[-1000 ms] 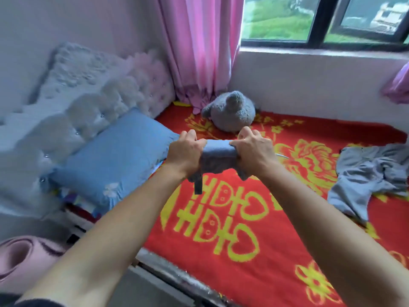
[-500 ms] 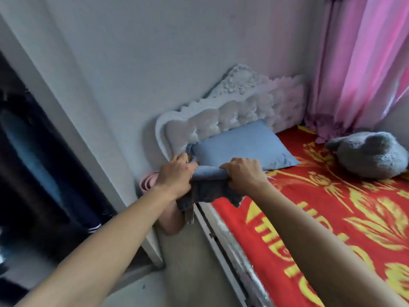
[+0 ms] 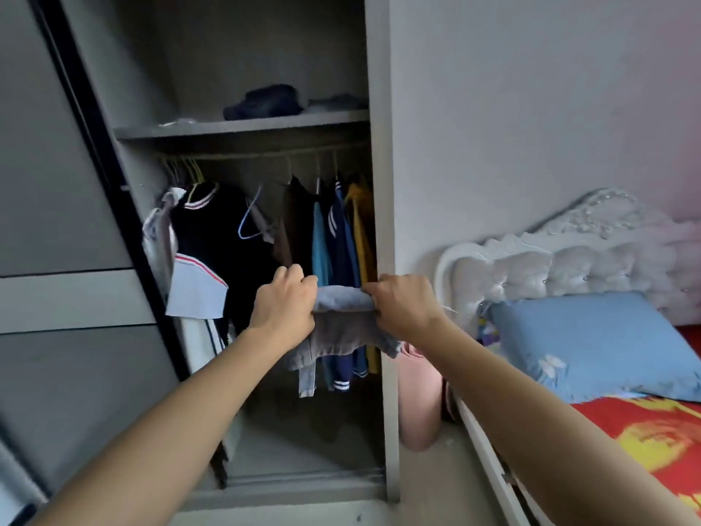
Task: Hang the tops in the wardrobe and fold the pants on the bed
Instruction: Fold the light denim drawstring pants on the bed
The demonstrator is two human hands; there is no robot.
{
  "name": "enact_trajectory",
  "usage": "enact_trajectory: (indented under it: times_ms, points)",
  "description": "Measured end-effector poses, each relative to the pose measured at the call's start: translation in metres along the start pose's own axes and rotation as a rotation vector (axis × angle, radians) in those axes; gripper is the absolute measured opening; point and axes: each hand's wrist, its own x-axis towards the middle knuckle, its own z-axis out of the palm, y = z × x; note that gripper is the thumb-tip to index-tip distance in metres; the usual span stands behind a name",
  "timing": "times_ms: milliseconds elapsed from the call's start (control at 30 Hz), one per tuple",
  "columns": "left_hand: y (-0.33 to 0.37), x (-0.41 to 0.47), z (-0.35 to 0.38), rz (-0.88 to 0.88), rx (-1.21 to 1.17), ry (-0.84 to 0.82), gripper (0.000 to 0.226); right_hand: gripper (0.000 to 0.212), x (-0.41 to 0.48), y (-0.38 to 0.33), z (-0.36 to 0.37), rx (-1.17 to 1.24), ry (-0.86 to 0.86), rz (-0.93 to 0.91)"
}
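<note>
The view now faces the open wardrobe [image 3: 379, 146] instead of the bed [image 3: 489, 461], and the folded grey garment [image 3: 341, 330] travels with it, so folding appears complete and stowing begins. The left hand [image 3: 286, 301] and right hand [image 3: 404, 303] each grip one end of the garment with fingers curled over its top edge. They hold it in front of the hanging clothes [image 3: 333, 237].

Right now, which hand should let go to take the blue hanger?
Left. The left hand is nearer, just below the blue hanger; the right hand grips the grey garment by the wardrobe side panel.
</note>
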Motion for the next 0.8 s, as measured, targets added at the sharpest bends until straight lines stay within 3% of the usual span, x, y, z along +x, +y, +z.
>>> enact_trajectory:
  times_ms: [167,367,567,800]
  points:
    - [-0.113,-0.008,-0.022,-0.081,0.057,0.050,0.044,0.026,0.066,-0.086,-0.032,0.008,0.096,-0.044]
    - [-0.192,0.021,-0.049,-0.151,0.123,0.198,0.038,0.028,0.147,-0.121,-0.067,-0.024,0.245,-0.082]
    - [-0.225,0.100,-0.078,-0.134,0.132,0.408,0.036,0.029,0.230,-0.093,-0.103,-0.102,0.434,-0.050]
    - [-0.230,0.242,-0.116,-0.122,0.205,0.659,0.038,0.025,0.340,-0.013,-0.129,-0.215,0.660,0.036]
